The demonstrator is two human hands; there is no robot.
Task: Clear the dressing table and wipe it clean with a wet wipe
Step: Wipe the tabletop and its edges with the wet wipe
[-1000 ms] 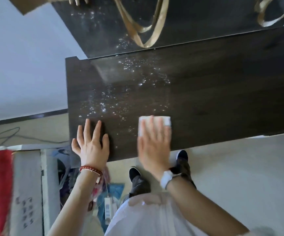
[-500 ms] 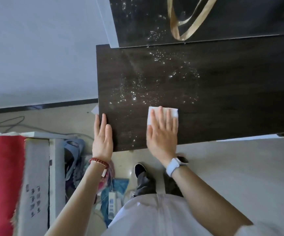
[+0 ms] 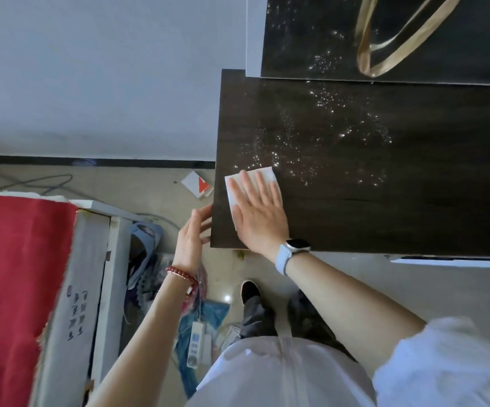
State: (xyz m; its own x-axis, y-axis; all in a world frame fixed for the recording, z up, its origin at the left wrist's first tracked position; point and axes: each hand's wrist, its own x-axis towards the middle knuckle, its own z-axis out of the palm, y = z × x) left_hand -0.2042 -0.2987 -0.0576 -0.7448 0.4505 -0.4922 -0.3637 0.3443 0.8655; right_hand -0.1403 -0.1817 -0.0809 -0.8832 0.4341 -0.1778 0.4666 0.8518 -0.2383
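The dark wooden dressing table (image 3: 399, 207) fills the right half of the view, its top sprinkled with glinting specks (image 3: 326, 136). My right hand (image 3: 260, 214), with a white watch on the wrist, lies flat on a folded white wet wipe (image 3: 235, 186) near the table's left front corner, fingers spread over it. My left hand (image 3: 192, 239), with a red bead bracelet, hangs just off the table's left edge with its fingertips against that edge and nothing in it.
A mirror (image 3: 384, 36) at the back of the table reflects gold bag straps (image 3: 384, 51). On the floor to the left are a red cloth (image 3: 14, 289) on a white box, a power strip (image 3: 195, 342), bags, cables and a small red-and-white box (image 3: 198, 185).
My right hand has slid the wipe leftward toward the table's left edge. My left hand has come off the tabletop and now rests beside the edge. The view has shifted left.
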